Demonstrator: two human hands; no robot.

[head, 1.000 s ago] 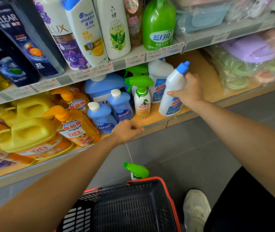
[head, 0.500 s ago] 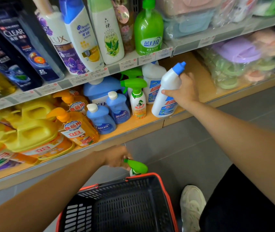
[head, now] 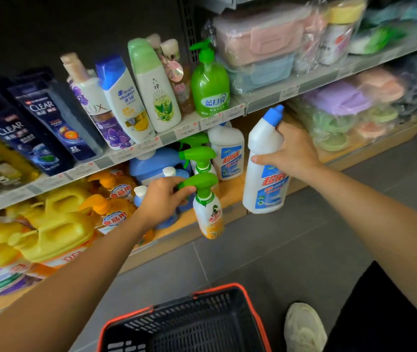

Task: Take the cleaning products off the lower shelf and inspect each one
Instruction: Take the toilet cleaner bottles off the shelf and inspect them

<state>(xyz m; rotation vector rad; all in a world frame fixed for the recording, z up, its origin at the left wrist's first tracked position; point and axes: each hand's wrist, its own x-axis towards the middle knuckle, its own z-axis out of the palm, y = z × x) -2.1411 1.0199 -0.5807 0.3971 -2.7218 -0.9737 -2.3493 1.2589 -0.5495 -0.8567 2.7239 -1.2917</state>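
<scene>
The left hand has its fingers curled round the green top of a spray bottle. The bottle hangs out in the air, just past the near edge of the lower shelf, and it leans a little. The right hand holds a white bottle with a blue cap. Its fingers wrap round the neck and its thumb lies across the front. This bottle is off the shelf too, up in the air to the right of the spray bottle and nearly upright. Farther back on the shelf stand another spray and another white one, side by side. Blue jugs and yellow jugs sit to the left. Near the person, on the grey floor, is a black basket with a red rim, and a pale shoe is to its right.
</scene>
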